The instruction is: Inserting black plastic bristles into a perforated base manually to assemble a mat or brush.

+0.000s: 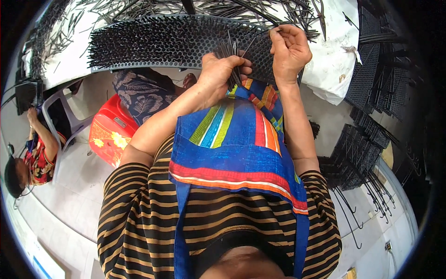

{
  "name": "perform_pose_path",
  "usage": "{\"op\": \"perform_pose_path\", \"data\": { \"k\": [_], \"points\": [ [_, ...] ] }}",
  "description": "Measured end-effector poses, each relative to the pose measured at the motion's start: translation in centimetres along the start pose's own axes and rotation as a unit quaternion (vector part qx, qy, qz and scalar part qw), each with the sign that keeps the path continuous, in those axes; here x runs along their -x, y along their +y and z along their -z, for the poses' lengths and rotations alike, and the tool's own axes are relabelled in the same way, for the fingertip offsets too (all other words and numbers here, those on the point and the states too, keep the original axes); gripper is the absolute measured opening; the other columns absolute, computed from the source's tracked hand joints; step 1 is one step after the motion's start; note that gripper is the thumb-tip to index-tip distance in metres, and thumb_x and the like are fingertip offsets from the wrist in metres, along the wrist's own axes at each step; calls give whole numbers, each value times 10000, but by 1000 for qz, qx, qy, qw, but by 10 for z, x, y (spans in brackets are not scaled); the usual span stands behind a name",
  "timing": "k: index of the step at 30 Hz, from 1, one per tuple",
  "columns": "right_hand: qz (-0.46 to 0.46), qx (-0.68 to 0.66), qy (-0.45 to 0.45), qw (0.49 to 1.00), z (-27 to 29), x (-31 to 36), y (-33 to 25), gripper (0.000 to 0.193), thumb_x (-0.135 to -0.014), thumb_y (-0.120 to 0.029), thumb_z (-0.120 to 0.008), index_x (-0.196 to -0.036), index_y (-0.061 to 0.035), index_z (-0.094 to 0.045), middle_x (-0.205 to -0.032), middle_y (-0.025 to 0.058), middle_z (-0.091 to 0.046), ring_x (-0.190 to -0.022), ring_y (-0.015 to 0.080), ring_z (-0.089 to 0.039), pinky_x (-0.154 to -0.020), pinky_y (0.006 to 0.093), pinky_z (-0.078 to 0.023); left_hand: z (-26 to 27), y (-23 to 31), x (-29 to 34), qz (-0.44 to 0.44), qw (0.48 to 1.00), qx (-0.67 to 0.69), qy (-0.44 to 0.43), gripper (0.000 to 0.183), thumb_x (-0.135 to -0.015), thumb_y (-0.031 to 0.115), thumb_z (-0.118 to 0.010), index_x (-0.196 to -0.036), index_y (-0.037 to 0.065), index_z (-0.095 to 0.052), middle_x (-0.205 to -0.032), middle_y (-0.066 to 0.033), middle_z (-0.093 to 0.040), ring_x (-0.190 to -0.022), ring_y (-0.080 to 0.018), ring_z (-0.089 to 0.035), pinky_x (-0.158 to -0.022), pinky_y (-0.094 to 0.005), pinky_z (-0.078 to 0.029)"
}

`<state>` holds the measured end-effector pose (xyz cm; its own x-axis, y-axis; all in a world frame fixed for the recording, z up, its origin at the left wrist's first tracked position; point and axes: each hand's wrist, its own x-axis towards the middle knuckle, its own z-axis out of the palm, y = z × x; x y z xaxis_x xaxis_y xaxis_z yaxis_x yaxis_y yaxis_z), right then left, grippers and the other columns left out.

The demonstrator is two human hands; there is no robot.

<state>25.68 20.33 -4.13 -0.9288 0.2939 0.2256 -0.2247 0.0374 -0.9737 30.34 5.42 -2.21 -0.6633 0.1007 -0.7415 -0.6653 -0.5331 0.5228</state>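
A long dark perforated board (197, 39) lies across the front of the white-covered table. Thin black rods (125, 44) stand packed in the holes over its left part, while holes show over the middle and right. My left hand (217, 72) is closed round a loose bundle of thin dark rods (227, 50), held over the board's near edge. Above the board's right end, my right hand (292, 53) is closed in a pinch, thumb against the fingers. What sits between those fingertips is too small to make out.
Many loose black rods (260, 9) lie scattered on the white table covering (332, 69). Perforated black panels with hooks (353, 153) stand at the right. A red stool (109, 130) is at the left, and another person (39, 153) sits beyond it near a grey chair (69, 116).
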Motion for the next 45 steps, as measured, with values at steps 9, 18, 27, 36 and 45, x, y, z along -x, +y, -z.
{"op": "perform_pose_path", "data": {
  "k": [9, 18, 27, 36, 45],
  "points": [
    [200, 326, -104, 918, -6, -8, 14, 138, -746, -72, -723, -879, -72, -687, -839, 79, -677, -725, 258, -672, -625, 317, -528, 0, 1, -5, 29, 999, 12, -15, 103, -832, -33, -588, -927, -74, -596, -821, -188, -677, -645, -230, -676, -515, -297, -556],
    [113, 281, -135, 943, 0, 7, 13, 131, -777, -60, -701, -906, -39, -704, -783, 93, -677, -671, 206, -676, -584, 298, -520, 0, -3, -11, 45, 997, 54, -10, 99, -839, -16, -590, -926, -59, -605, -832, -178, -680, -657, -223, -674, -539, -313, -570],
    [-91, -47, -15, 995, 10, 1, 8, 206, -767, 44, -706, -935, 31, -587, -717, 65, -643, -472, 59, -490, -413, 188, -369, -5, -1, -5, 17, 1000, 14, -21, 107, -828, -26, -598, -920, -79, -609, -849, -189, -684, -672, -233, -687, -501, -299, -545],
    [151, 169, -19, 974, -1, -11, 8, 180, -791, 32, -694, -926, -14, -584, -734, 74, -682, -625, 85, -654, -535, 219, -502, -8, 1, -6, 23, 1000, -16, -14, 76, -824, -32, -589, -872, -83, -620, -811, -189, -684, -644, -228, -681, -480, -287, -530],
    [174, 312, -95, 929, 4, 2, 9, 119, -720, -26, -707, -831, -58, -677, -752, 83, -649, -646, 237, -654, -568, 307, -506, -6, -4, -9, 21, 1000, -11, -16, 88, -824, -21, -608, -885, -79, -633, -798, -170, -686, -622, -210, -674, -478, -273, -528]
  ]
}}
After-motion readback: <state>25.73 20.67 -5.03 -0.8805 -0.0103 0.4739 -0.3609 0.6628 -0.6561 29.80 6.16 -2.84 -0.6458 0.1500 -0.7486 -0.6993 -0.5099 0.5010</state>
